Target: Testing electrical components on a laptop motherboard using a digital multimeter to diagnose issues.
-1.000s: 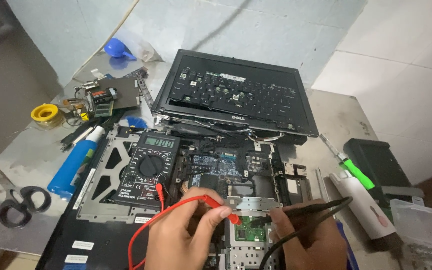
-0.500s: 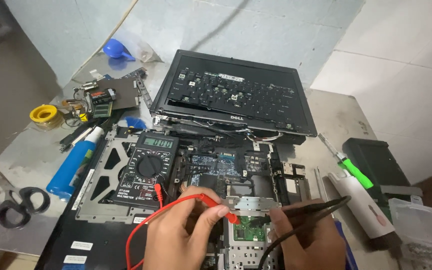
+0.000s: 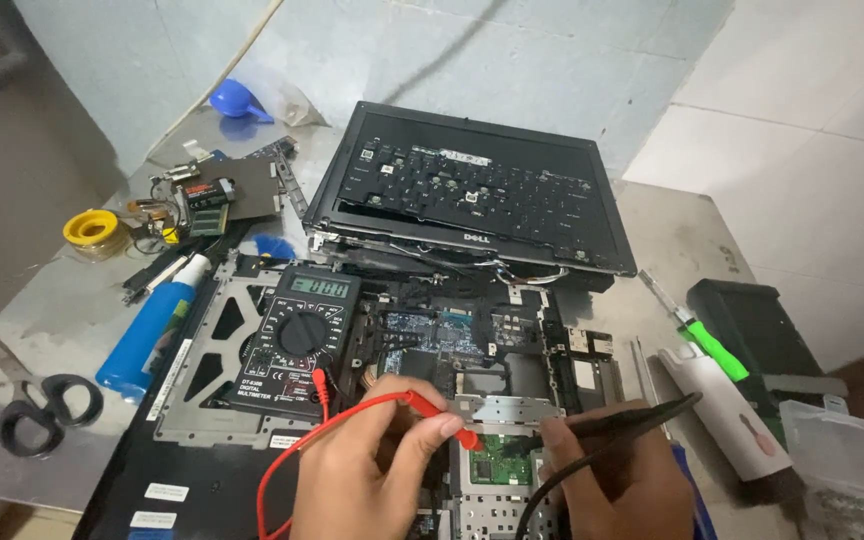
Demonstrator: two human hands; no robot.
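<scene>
An opened laptop base (image 3: 472, 345) lies in front of me with its circuit board (image 3: 504, 465) bare. My left hand (image 3: 367, 470) pinches a red probe (image 3: 442, 410) whose tip touches the board. My right hand (image 3: 617, 480) holds a black probe (image 3: 612, 422) with its tip on the same green board, close to the red one. Both leads run to a black multimeter (image 3: 302, 335) resting on the base's left side, display lit. The laptop lid with a keyboard (image 3: 472, 190) on it stands tilted behind.
Scissors (image 3: 37, 400) and a blue tube (image 3: 152, 325) lie at the left, with a yellow solder spool (image 3: 92, 230) and small parts behind. A green-handled screwdriver (image 3: 697, 325), a white tool (image 3: 727, 415), a dark box (image 3: 767, 335) and a clear plastic box (image 3: 842, 450) sit at the right.
None of note: both hands keep the probes on the board; the view has shifted only slightly.
</scene>
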